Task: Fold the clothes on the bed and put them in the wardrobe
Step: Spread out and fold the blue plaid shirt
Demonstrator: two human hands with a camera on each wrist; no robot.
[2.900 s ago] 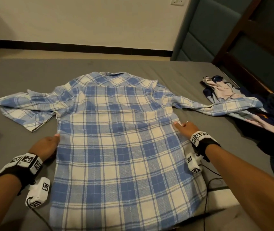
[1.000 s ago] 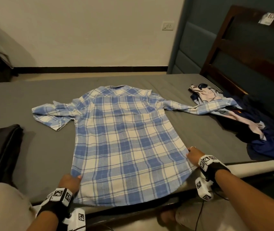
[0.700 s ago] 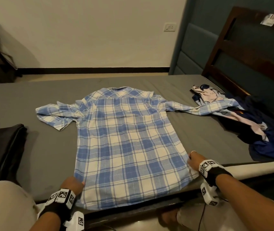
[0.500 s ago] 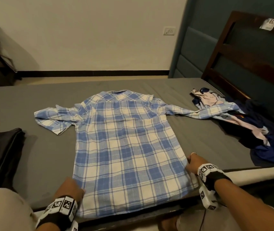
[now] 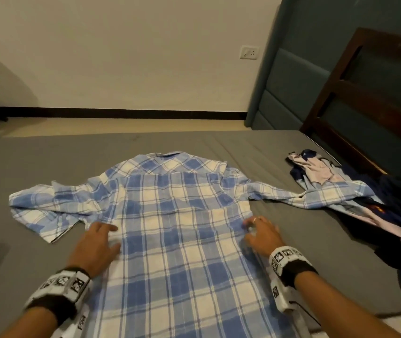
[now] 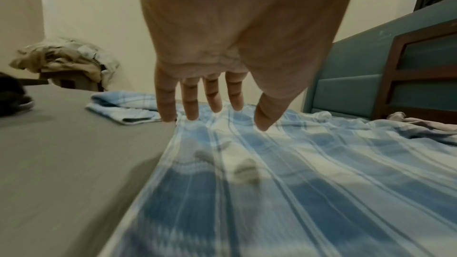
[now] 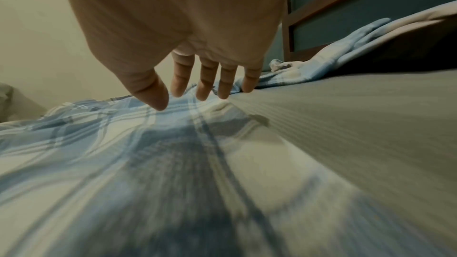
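Both hands are held flat, fingers straight and spread, gripping nothing: the left hand (image 5: 96, 245) at the left edge of the one plaid shirt (image 5: 182, 240), the right hand (image 5: 261, 236) at its right edge, apparently just above it. The shirt is spread on the bed (image 5: 36, 162); one heap of clothes (image 5: 389, 215) lies to the right.

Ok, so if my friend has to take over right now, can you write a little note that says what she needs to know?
Left hand: open, fingers straight, on the left side edge of the plaid shirt.
Right hand: open, on the shirt's right side edge.
The shirt lies spread flat, back up, on the grey bed; its right sleeve reaches onto the pile of other clothes by the headboard.
Done: shirt laid out flat.
Left: fold in the sleeves and sides, fold the shirt, fold the pile, carry everything to the wardrobe, which is not in view.
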